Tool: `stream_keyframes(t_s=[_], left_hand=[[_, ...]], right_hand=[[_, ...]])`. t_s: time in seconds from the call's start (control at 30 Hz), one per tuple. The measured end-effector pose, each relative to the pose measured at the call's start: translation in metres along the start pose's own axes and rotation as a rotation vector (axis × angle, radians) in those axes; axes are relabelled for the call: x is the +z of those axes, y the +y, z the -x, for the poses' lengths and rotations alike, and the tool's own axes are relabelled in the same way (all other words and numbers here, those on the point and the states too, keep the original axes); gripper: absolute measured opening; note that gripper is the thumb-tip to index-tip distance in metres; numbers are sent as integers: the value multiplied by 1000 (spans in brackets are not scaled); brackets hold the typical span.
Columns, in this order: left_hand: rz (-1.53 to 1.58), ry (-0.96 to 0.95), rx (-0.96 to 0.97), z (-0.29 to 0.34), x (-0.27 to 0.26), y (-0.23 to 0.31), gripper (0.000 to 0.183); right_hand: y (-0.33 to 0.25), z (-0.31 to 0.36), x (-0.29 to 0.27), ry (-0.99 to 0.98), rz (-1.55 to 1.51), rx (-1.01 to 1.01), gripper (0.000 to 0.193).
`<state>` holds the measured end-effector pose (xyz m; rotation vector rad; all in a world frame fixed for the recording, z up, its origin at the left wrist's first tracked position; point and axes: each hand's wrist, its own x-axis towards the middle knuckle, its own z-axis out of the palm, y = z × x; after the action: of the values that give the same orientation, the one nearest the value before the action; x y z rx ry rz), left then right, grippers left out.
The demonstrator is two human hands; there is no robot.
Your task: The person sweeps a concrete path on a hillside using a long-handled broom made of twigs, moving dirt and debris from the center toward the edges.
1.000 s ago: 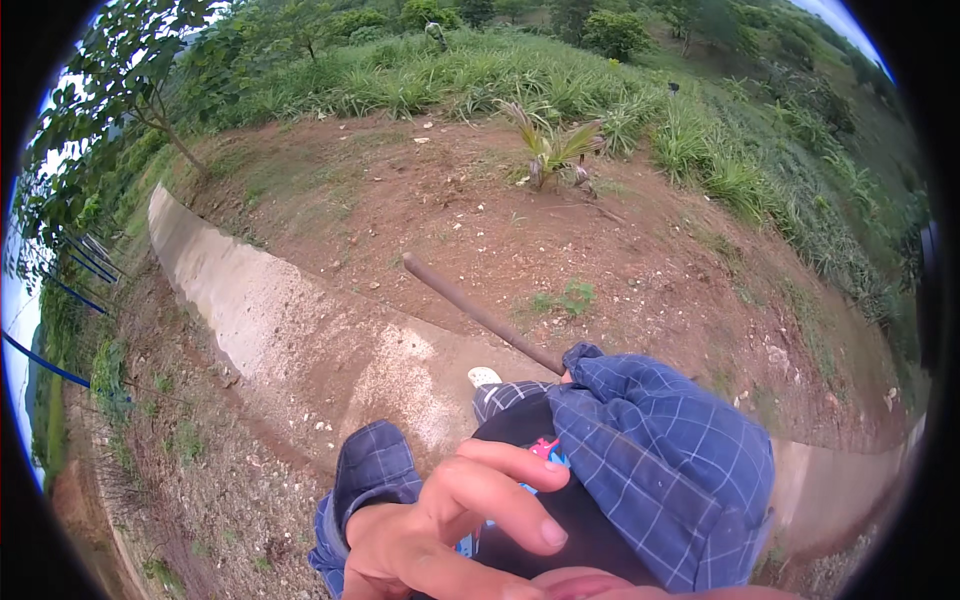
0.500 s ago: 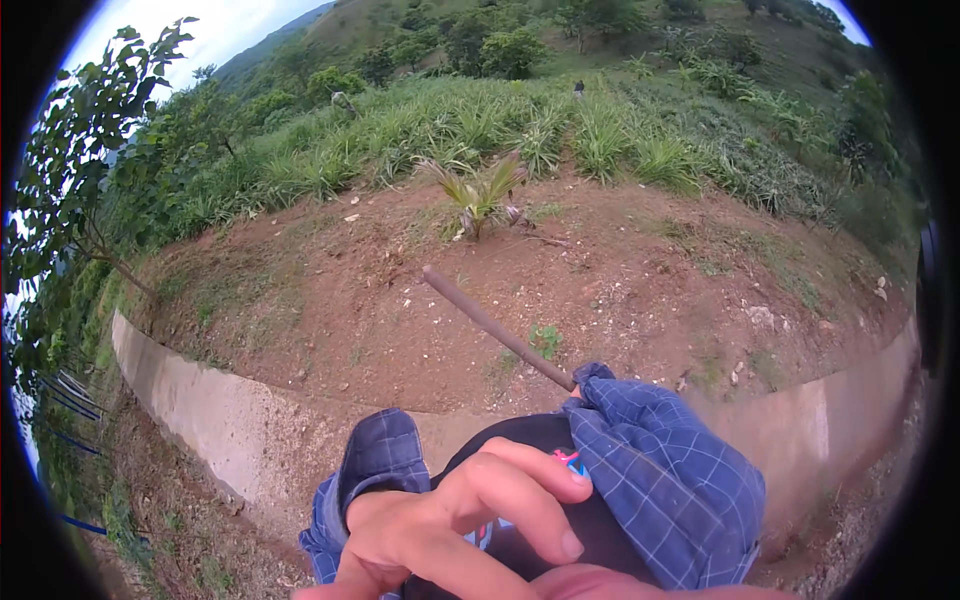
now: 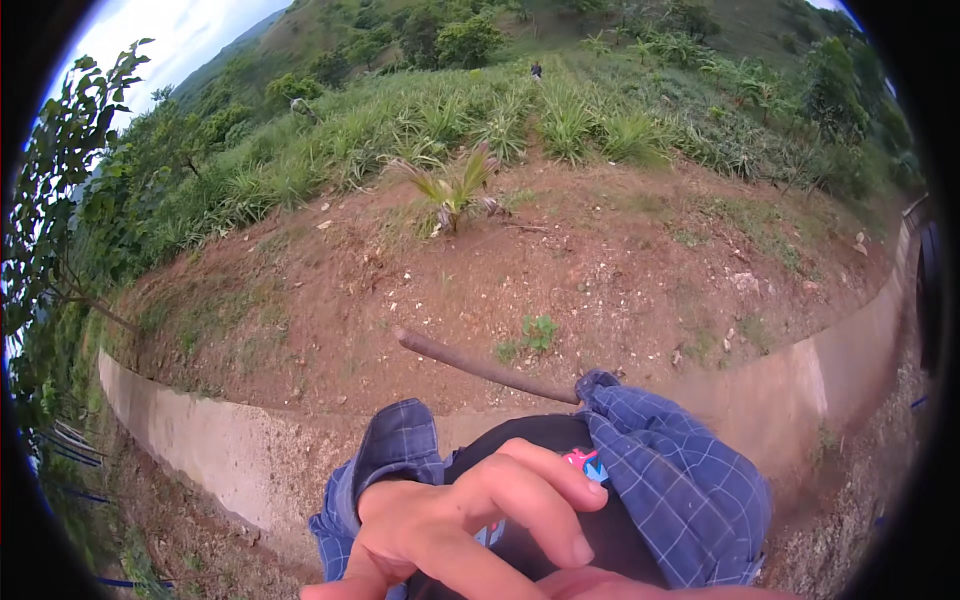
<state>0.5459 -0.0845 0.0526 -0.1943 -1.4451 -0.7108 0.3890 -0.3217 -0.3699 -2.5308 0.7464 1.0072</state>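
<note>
My left hand [image 3: 455, 520] is raised close before me at the lower middle, coming out of a blue checked cuff [image 3: 398, 447]. Its fingers are bent and spread apart, and nothing shows between them; some run past the lower edge. A blurred patch of skin [image 3: 640, 585] lies beside them. On the right, a blue checked sleeve [image 3: 670, 470] covers my right hand. From that cuff a brown wooden stick [image 3: 480, 368] points left over the soil, its rounded end free. The right fingers are hidden, but the stick stays gripped at the cuff.
A low concrete wall [image 3: 190, 425] curves across in front of me. Beyond it lies reddish stony soil [image 3: 420, 290] with a small palm-like plant [image 3: 455, 195]. Farther off are green leafy rows [image 3: 570, 125], a distant person [image 3: 536, 71] and a tree [image 3: 90, 180] at left.
The stick has swung lower and now lies flatter, its free end down and left. The skin at the right cuff is now hidden. The background has shifted left; my left hand keeps its pose.
</note>
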Motion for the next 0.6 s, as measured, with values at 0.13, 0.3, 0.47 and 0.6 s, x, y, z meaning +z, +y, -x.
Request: stream_keyframes(t_s=[0.13, 0.3, 0.47, 0.6], left_hand=[[10, -48, -1, -1, -6, 19, 73], [-124, -44, -66, 9, -10, 4, 72], [-1, 12, 86, 10, -12, 8, 71], [-9, 2, 0, -1, -15, 9, 72]], right_hand=[[-3, 9, 3, -1, 33, 7, 43], [-36, -31, 11, -9, 48, -137, 45], [-3, -20, -1, 8, 112, -69, 46], [8, -21, -16, 14, 132, -85, 47]])
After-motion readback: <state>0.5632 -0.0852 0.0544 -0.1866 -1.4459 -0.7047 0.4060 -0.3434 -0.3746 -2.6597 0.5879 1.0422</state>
